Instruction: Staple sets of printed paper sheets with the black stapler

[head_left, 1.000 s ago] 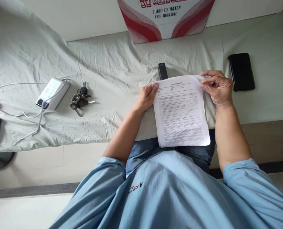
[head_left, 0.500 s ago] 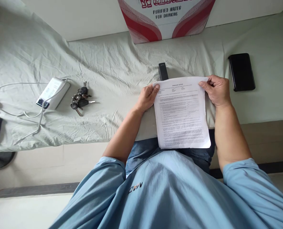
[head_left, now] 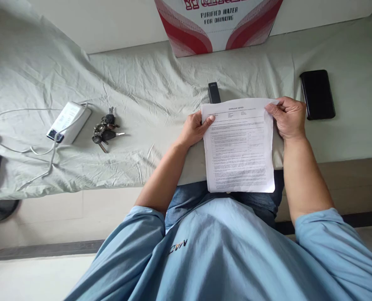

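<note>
A printed paper document [head_left: 239, 150] headed "OVERLEAF NOTES" hangs over the near edge of the cloth-covered surface, its lower part above my lap. Whether it is one sheet or more I cannot tell for sure. My left hand [head_left: 196, 127] grips its upper left edge, thumb on the printed face. At the top right corner, my right hand [head_left: 288, 117] pinches the paper between thumb and fingers. Just beyond the paper's top edge lies a black stapler-like object [head_left: 214, 92], its near end hidden under the document.
Left of my hands lie a bunch of keys [head_left: 106, 130] and a white power bank [head_left: 69, 123] with a pale cable. A black phone [head_left: 317, 94] rests to the right. Behind stands a red and white water carton [head_left: 220, 33]. The pale green cloth [head_left: 148, 96] is wrinkled.
My right hand has shifted slightly right and up, drawing the paper's top right corner with it. My left thumb sits farther in over the page, and the paper's lower edge has risen a little.
</note>
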Tool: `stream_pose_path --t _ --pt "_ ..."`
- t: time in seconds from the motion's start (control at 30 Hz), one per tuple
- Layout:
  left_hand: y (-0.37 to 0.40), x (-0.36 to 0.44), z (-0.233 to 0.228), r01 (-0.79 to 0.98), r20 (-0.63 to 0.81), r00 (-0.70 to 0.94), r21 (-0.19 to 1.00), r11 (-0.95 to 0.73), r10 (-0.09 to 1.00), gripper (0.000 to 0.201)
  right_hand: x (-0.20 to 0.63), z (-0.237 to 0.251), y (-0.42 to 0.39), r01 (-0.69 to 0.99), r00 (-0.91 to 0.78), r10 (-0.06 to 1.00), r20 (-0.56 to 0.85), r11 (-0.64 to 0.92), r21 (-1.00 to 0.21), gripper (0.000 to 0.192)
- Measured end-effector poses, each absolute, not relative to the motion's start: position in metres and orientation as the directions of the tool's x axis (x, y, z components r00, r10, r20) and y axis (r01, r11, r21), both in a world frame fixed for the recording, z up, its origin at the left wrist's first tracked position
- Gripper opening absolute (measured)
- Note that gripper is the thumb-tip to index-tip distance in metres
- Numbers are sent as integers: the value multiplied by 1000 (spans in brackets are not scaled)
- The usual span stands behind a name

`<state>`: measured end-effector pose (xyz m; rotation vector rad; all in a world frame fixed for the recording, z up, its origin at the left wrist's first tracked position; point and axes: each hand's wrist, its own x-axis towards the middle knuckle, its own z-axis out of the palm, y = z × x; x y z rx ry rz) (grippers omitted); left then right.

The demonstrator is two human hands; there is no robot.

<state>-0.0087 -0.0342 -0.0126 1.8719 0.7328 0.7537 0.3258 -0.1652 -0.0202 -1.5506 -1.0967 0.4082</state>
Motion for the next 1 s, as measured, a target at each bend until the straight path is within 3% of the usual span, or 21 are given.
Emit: stream_pose_path --t 0.23,0.73,0.87,1.0 --pt "-36 -9 -12 175 150 597 934 -311 788 79 329 -22 -166 390 481 833 275 78 -918 55" --pt "-35 -7 -10 178 189 595 917 -357 781 78 329 -24 -165 373 453 850 270 94 -923 61" --pt "-34 -7 -10 181 212 581 908 -378 786 77 325 -19 -163 392 475 816 330 140 -909 59" --pt "-35 -7 -10 176 210 594 908 -381 776 76 325 -15 -161 463 466 784 410 178 -868 45"
